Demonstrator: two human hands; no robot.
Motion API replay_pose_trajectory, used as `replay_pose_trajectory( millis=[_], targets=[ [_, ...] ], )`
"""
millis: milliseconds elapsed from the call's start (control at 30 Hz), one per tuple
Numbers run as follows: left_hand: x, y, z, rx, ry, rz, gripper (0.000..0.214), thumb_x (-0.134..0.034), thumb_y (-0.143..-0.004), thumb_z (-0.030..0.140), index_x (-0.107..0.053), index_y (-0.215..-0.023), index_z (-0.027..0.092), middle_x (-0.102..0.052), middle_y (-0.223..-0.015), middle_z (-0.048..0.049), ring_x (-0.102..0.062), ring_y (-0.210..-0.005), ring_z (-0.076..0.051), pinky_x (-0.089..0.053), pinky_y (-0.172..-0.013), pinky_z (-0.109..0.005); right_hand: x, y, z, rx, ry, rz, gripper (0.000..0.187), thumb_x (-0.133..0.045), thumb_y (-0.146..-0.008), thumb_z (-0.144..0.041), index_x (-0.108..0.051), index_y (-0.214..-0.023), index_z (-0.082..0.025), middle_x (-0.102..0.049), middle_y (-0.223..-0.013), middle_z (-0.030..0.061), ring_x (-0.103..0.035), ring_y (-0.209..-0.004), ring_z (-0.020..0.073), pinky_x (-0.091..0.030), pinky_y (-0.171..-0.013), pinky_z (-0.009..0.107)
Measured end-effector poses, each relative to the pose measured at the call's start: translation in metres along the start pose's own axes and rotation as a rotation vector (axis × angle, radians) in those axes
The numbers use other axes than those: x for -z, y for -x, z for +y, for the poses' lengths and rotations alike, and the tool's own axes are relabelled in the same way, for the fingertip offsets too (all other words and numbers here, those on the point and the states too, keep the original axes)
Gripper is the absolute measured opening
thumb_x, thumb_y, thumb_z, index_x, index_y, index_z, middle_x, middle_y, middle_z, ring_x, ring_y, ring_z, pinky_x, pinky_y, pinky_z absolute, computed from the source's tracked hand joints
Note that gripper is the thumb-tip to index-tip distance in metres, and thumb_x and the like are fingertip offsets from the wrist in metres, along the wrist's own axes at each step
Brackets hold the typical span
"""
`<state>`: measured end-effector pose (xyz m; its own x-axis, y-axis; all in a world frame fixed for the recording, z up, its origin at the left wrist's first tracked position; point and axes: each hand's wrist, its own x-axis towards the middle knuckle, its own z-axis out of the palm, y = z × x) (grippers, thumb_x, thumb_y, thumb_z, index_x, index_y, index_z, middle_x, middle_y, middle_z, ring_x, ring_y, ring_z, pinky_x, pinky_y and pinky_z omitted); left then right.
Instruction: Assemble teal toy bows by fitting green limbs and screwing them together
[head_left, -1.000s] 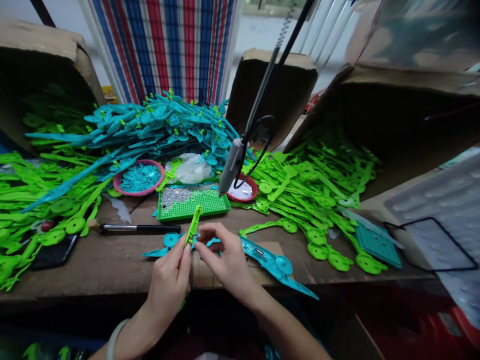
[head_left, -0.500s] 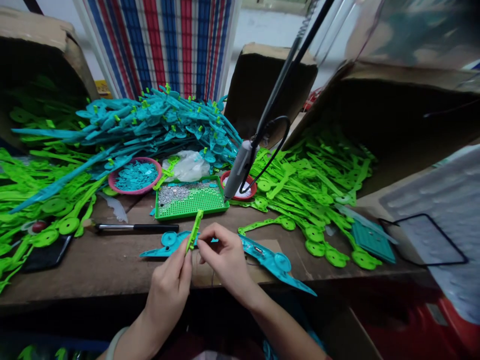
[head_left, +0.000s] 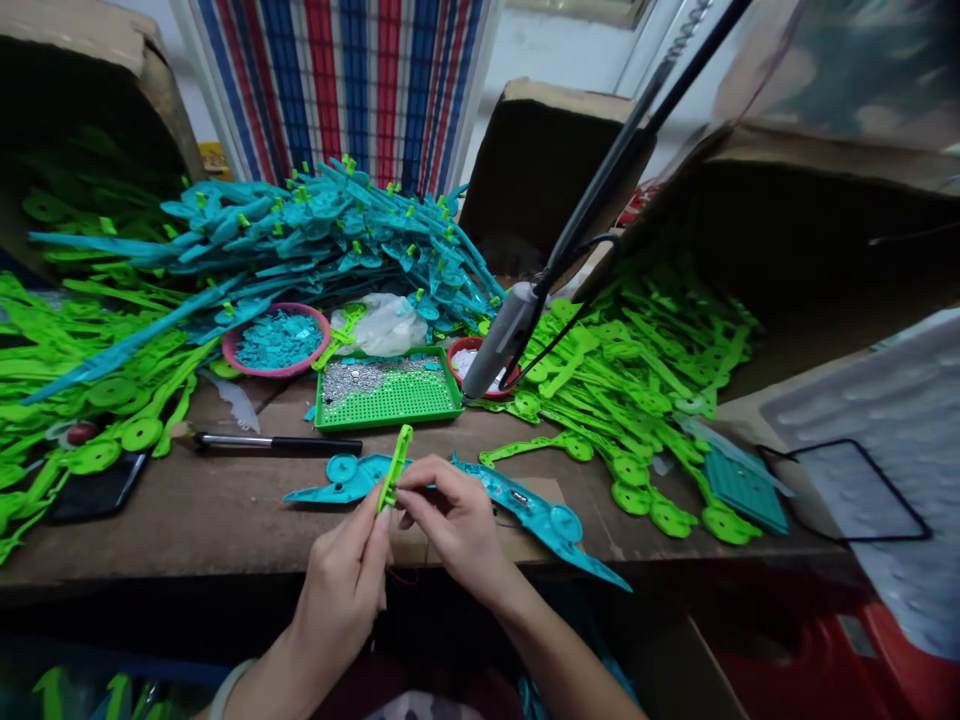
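Observation:
My left hand (head_left: 345, 575) pinches a small lime-green plastic piece (head_left: 395, 478) and holds it upright over the bench edge. My right hand (head_left: 450, 520) is closed beside it, its fingertips pressed against the lower end of the same piece. Just behind both hands a long teal plastic part (head_left: 525, 512) lies flat on the wooden bench (head_left: 210, 520). A grey electric screwdriver (head_left: 510, 335) hangs on a cable above the bench, tip down near a red bowl (head_left: 459, 358).
A green tray (head_left: 390, 398) of small screws sits behind the hands. A pink bowl (head_left: 276, 342) holds teal bits. Teal parts (head_left: 315, 240) are heaped at the back, lime parts (head_left: 637, 370) spill left and right. A black brush (head_left: 277, 441) and cardboard boxes (head_left: 810, 230) stand around.
The hands have stayed together on the green piece with small finger shifts. The view has shifted, and the hanging screwdriver now appears further right.

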<state>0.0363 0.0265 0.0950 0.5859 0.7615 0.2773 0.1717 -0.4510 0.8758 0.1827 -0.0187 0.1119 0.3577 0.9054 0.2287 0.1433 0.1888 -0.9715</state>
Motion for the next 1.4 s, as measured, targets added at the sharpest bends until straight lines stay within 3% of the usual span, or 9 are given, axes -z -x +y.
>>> replay_pose_trajectory(
  millis=[200,333,433,600,700,900,1033,1233,1400],
  targets=[
    [-0.001,0.011,-0.001,0.073,0.176,-0.073,0.041,-0.038,-0.101,0.027,-0.052,-0.138,0.018,-0.049,-0.060,0.0059,-0.046,-0.031,-0.005,-0.044,-0.037,-0.016,-0.003,-0.001,0.012,-0.199,-0.367,-0.038,0.024,-0.080,-0.073,-0.031,-0.059,-0.077,-0.019,-0.058,-0.072,-0.0032,-0.058,-0.055,0.0086,-0.052,-0.050,0.021],
    [0.002,0.017,-0.007,-0.091,0.095,-0.056,0.044,-0.039,-0.100,0.018,-0.046,-0.143,0.020,-0.053,-0.059,0.0064,-0.048,-0.033,-0.005,-0.046,-0.043,-0.015,-0.014,0.000,0.021,-0.375,-0.646,-0.105,0.044,-0.086,-0.063,-0.036,-0.056,-0.092,-0.023,-0.058,-0.072,-0.0065,-0.052,-0.046,0.0070,-0.043,-0.037,0.017],
    [0.009,0.017,-0.008,-0.165,0.027,-0.068,0.044,-0.041,-0.098,0.015,-0.047,-0.142,0.018,-0.058,-0.058,0.0059,-0.051,-0.035,-0.006,-0.048,-0.048,-0.015,-0.017,-0.007,0.015,-0.393,-0.570,-0.215,0.033,-0.083,-0.068,-0.039,-0.063,-0.083,-0.017,-0.055,-0.065,-0.0058,-0.047,-0.044,0.0039,-0.040,-0.040,0.016],
    [0.059,-0.008,-0.021,-0.143,-0.173,-0.113,0.034,-0.042,-0.098,0.027,-0.064,-0.122,0.018,-0.070,-0.112,-0.0094,-0.067,-0.104,-0.020,-0.052,-0.091,-0.029,0.003,-0.039,-0.018,-0.243,-0.282,-0.300,0.024,-0.073,-0.077,-0.037,-0.061,-0.075,-0.016,-0.054,-0.069,-0.0047,-0.053,-0.056,0.0056,-0.047,-0.052,0.019],
    [0.099,-0.038,-0.039,-0.082,-0.373,-0.033,0.034,-0.047,-0.094,0.036,-0.067,-0.114,0.017,-0.065,-0.118,-0.0126,-0.061,-0.112,-0.026,-0.047,-0.099,-0.040,0.015,-0.067,-0.034,-0.211,-0.169,-0.314,0.022,-0.066,-0.083,-0.038,-0.056,-0.079,-0.018,-0.053,-0.069,-0.0054,-0.050,-0.051,0.0050,-0.045,-0.045,0.018],
    [0.104,-0.080,-0.032,0.174,0.088,-0.299,0.043,-0.053,-0.089,0.048,-0.064,-0.114,0.016,-0.067,-0.074,-0.0032,-0.058,-0.057,-0.015,-0.048,-0.054,-0.026,-0.034,-0.135,-0.033,-0.099,-0.086,-0.522,0.019,-0.057,-0.088,-0.029,-0.048,-0.074,-0.019,-0.051,-0.062,-0.0066,-0.052,-0.049,0.0074,-0.045,-0.043,0.019],
    [0.099,-0.082,-0.031,0.331,0.193,-0.216,0.038,-0.065,-0.081,0.054,-0.066,-0.081,0.015,-0.055,-0.049,0.0033,-0.046,-0.043,-0.010,-0.035,-0.042,-0.019,-0.061,-0.156,-0.023,0.031,0.094,-0.509,0.012,-0.056,-0.091,-0.027,-0.051,-0.084,-0.018,-0.056,-0.070,-0.0045,-0.055,-0.061,0.0095,-0.046,-0.056,0.022],
    [0.148,-0.041,-0.067,0.703,0.214,0.249,0.054,-0.087,-0.048,0.058,-0.075,-0.082,0.018,-0.073,-0.076,-0.0017,-0.054,-0.061,-0.012,-0.043,-0.049,-0.019,0.000,-0.086,0.016,0.142,0.936,-0.588,0.012,-0.051,-0.094,-0.022,-0.059,-0.090,-0.014,-0.061,-0.090,0.0087,-0.056,-0.087,0.0203,-0.049,-0.080,0.038],
    [0.153,0.001,-0.080,0.936,0.537,0.234,0.050,-0.089,-0.047,0.057,-0.075,-0.079,0.021,-0.074,-0.072,-0.0068,-0.044,-0.049,-0.010,-0.043,-0.045,-0.025,0.043,-0.007,0.054,0.226,0.928,-0.495,0.025,-0.044,-0.097,-0.020,-0.058,-0.118,-0.015,-0.066,-0.099,0.0115,-0.060,-0.093,0.0213,-0.050,-0.090,0.042]
  ],
)
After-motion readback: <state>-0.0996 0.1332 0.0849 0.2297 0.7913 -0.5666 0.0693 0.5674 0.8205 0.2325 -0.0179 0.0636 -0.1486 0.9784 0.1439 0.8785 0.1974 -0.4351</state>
